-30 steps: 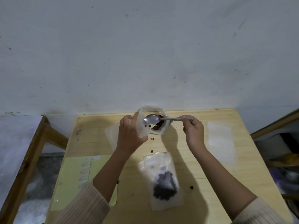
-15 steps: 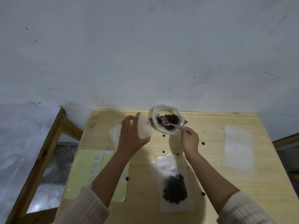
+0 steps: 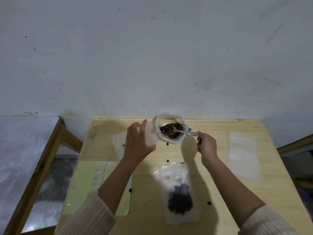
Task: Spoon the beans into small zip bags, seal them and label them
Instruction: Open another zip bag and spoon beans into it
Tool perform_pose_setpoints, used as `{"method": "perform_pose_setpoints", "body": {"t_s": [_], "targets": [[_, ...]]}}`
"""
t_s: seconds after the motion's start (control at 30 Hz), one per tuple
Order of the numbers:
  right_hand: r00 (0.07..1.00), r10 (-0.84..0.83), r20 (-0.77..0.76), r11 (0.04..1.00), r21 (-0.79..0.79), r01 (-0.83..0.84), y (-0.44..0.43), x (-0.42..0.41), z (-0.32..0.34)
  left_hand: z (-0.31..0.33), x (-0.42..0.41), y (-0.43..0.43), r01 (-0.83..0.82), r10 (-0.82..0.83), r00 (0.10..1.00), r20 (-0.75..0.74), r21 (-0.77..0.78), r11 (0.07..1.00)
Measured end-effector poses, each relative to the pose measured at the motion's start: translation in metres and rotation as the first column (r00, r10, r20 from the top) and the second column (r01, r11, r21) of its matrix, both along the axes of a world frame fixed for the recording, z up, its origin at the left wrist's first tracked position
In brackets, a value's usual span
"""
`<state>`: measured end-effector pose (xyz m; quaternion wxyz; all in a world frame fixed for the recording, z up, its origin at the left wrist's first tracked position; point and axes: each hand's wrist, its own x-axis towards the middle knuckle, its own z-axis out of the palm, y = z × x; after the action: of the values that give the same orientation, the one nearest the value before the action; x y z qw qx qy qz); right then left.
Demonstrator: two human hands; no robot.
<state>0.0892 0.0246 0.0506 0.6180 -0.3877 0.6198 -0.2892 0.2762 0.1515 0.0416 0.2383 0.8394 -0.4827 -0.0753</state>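
Note:
A clear bag of brown beans (image 3: 171, 131) stands open at the table's far edge. My right hand (image 3: 207, 146) grips a metal spoon (image 3: 185, 132) whose bowl lies in those beans. To the left, my left hand (image 3: 138, 143) holds a small zip bag (image 3: 149, 135) upright, just beside the bean bag. A filled small zip bag (image 3: 180, 195) lies flat near the table's front, between my arms. A yellow-green label sheet (image 3: 81, 185) with white labels sits at the left front.
Loose beans (image 3: 209, 203) are scattered over the wooden table (image 3: 211, 173). Empty zip bags (image 3: 243, 155) lie at the right, and another (image 3: 117, 143) lies behind my left hand. A white wall rises behind. A second table (image 3: 25, 150) stands to the left.
The spoon left the small zip bag and went down into the bean bag. My left hand stays raised with the small bag. The camera has shifted.

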Motion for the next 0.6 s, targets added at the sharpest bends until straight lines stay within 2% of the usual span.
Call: {"method": "perform_pose_setpoints", "body": {"t_s": [0.17, 0.33, 0.43, 0.6], "targets": [[0.998, 0.069, 0.011, 0.984, -0.168, -0.066, 0.004, -0.01, 0.025, 0.001, -0.006, -0.01, 0.055, -0.055, 0.994, 0.097, -0.001, 0.998], [0.973, 0.229, 0.008, 0.91, -0.357, -0.211, 0.016, -0.005, 0.042, 0.001, -0.008, -0.015, 0.12, -0.108, 0.985, 0.136, -0.08, 0.99], [0.984, 0.176, 0.032, 0.922, -0.357, -0.153, 0.017, -0.005, 0.041, 0.001, -0.005, -0.014, 0.133, -0.117, 0.983, 0.143, -0.112, 0.985], [0.998, 0.035, 0.06, 0.97, -0.244, -0.02, 0.017, -0.009, 0.027, 0.003, 0.002, -0.006, 0.08, -0.075, 0.993, 0.089, -0.064, 0.995]]}}
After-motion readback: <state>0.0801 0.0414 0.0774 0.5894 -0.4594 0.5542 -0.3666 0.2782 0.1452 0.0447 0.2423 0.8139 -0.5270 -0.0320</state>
